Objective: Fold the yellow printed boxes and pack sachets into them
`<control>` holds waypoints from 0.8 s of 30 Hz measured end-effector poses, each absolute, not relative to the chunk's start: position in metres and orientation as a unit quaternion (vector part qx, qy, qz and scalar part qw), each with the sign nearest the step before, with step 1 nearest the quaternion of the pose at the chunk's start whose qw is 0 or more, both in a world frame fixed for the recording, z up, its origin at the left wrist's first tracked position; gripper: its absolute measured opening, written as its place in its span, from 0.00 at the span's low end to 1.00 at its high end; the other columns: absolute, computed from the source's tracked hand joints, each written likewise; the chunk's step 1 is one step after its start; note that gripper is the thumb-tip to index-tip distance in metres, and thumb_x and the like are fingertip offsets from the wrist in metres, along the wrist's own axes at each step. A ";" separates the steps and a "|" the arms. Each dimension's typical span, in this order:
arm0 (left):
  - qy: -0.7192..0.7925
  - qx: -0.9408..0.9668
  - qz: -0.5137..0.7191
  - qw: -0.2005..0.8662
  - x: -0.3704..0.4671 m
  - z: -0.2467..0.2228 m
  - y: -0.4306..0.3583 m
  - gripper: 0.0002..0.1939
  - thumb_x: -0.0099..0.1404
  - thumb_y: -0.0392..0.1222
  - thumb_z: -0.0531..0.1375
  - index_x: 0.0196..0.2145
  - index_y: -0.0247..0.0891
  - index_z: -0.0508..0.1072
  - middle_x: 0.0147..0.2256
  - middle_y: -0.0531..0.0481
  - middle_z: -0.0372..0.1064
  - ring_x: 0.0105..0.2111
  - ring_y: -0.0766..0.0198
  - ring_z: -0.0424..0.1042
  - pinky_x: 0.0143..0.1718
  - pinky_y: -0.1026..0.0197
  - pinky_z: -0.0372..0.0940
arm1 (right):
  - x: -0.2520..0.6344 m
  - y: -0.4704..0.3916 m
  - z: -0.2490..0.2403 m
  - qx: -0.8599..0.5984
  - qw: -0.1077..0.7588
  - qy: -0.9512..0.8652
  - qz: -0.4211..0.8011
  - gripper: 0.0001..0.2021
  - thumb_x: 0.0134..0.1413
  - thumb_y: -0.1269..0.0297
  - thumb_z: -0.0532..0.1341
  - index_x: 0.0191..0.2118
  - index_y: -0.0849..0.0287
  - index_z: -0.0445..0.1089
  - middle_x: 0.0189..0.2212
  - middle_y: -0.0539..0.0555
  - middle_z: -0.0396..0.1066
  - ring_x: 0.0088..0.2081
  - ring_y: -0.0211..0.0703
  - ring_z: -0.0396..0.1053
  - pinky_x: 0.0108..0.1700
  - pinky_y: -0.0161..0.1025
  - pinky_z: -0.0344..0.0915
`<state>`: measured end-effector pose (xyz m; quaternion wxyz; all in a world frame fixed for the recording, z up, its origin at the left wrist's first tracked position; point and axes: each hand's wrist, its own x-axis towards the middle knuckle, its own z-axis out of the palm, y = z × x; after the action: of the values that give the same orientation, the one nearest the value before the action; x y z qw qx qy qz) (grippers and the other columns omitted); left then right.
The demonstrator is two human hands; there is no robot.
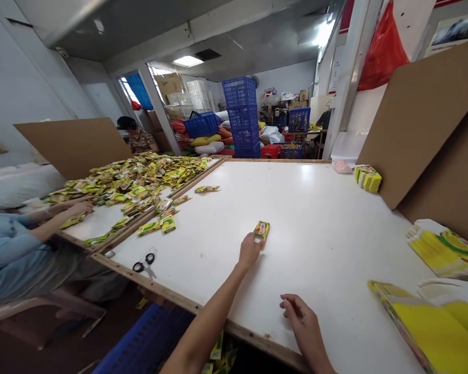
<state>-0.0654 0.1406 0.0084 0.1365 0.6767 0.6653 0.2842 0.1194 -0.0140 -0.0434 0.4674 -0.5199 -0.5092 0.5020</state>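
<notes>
My left hand (250, 250) reaches out over the white table, with its fingers closed on the near end of a small yellow box (262, 228). That box has green edges and a colourful printed picture, and it lies flat or nearly flat on the tabletop. Near the table's front edge, my right hand (303, 319) hovers with loosely bent fingers and nothing visible in it. To its right are flat yellow cartons (432, 317), and behind them a stack of folded yellow cartons (444, 249).
Black-handled scissors (144, 264) and several loose yellow boxes (167, 224) lie on the table's left side. Beyond a wooden rim (156, 208), a large heap of boxes (148, 174) covers another table, where a co-worker's hand (80, 209) rests. Cardboard (425, 114) leans at right.
</notes>
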 end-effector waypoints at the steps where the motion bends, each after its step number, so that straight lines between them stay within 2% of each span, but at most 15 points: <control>1: 0.658 0.676 0.304 0.135 -0.072 0.013 0.136 0.17 0.67 0.44 0.57 0.52 0.37 0.68 0.51 0.43 0.67 0.47 0.56 0.70 0.47 0.47 0.68 | 0.120 -0.014 -0.043 -0.526 0.472 -0.513 0.487 0.18 0.57 0.49 0.57 0.40 0.58 0.74 0.36 0.57 0.77 0.38 0.50 0.73 0.41 0.42 0.69; 5: 0.594 0.700 0.358 0.171 -0.093 0.038 0.102 0.11 0.66 0.42 0.58 0.44 0.37 0.73 0.45 0.42 0.71 0.45 0.54 0.71 0.48 0.49 0.66 | 0.120 -0.011 -0.035 -0.545 0.512 -0.536 0.392 0.16 0.58 0.51 0.55 0.40 0.57 0.74 0.42 0.58 0.75 0.43 0.52 0.70 0.44 0.45 0.67; 8: 0.519 0.742 0.341 0.251 -0.092 0.057 0.074 0.08 0.61 0.37 0.60 0.38 0.40 0.76 0.39 0.46 0.75 0.40 0.55 0.73 0.43 0.54 0.67 | 0.115 -0.006 -0.027 -0.530 0.529 -0.560 0.354 0.15 0.58 0.54 0.56 0.45 0.55 0.72 0.49 0.60 0.71 0.48 0.53 0.66 0.45 0.46 0.66; 10: 0.468 0.765 0.315 0.312 -0.083 0.066 0.059 0.10 0.57 0.32 0.60 0.35 0.42 0.77 0.36 0.49 0.76 0.37 0.57 0.74 0.39 0.58 0.67 | 0.112 -0.002 -0.023 -0.511 0.527 -0.568 0.371 0.17 0.56 0.55 0.58 0.49 0.55 0.69 0.50 0.60 0.70 0.43 0.51 0.67 0.42 0.45 0.67; 13: 0.415 0.770 0.293 0.386 -0.065 0.070 0.046 0.10 0.54 0.30 0.61 0.31 0.42 0.78 0.33 0.50 0.76 0.33 0.60 0.74 0.33 0.62 0.67 | 0.109 0.002 -0.023 -0.472 0.518 -0.569 0.430 0.17 0.53 0.57 0.61 0.49 0.55 0.66 0.40 0.56 0.74 0.29 0.43 0.66 0.33 0.40 0.66; 15: 0.413 0.749 0.317 0.409 -0.055 0.064 0.041 0.10 0.55 0.31 0.61 0.34 0.42 0.77 0.36 0.49 0.75 0.36 0.59 0.74 0.35 0.62 0.67 | 0.110 0.001 -0.026 -0.461 0.516 -0.562 0.454 0.15 0.53 0.57 0.61 0.45 0.54 0.63 0.32 0.51 0.74 0.23 0.39 0.64 0.27 0.37 0.64; 18: 0.450 0.684 0.393 0.419 -0.045 0.044 0.034 0.13 0.60 0.36 0.60 0.44 0.42 0.71 0.46 0.46 0.70 0.46 0.58 0.71 0.44 0.58 0.66 | 0.115 -0.002 -0.031 -0.470 0.529 -0.533 0.465 0.15 0.54 0.54 0.59 0.44 0.54 0.57 0.29 0.49 0.74 0.22 0.39 0.65 0.25 0.36 0.63; 20: 0.465 0.641 0.426 0.438 -0.041 0.027 0.026 0.14 0.62 0.41 0.60 0.46 0.42 0.65 0.46 0.46 0.69 0.43 0.60 0.72 0.43 0.58 0.66 | 0.118 -0.005 -0.032 -0.475 0.536 -0.515 0.471 0.16 0.55 0.52 0.59 0.44 0.53 0.55 0.32 0.51 0.75 0.24 0.40 0.68 0.26 0.36 0.65; 24: 0.460 0.586 0.439 0.501 -0.038 0.001 0.007 0.16 0.62 0.45 0.61 0.45 0.42 0.61 0.37 0.50 0.71 0.34 0.62 0.74 0.36 0.60 0.67 | 0.120 -0.007 -0.030 -0.469 0.532 -0.510 0.487 0.18 0.55 0.50 0.59 0.45 0.54 0.57 0.32 0.52 0.76 0.25 0.41 0.70 0.27 0.36 0.66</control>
<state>-0.0378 0.0071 0.0006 0.5014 0.5864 0.4601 0.4393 0.1201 -0.0075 -0.0298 0.5318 -0.4693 -0.5101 0.4866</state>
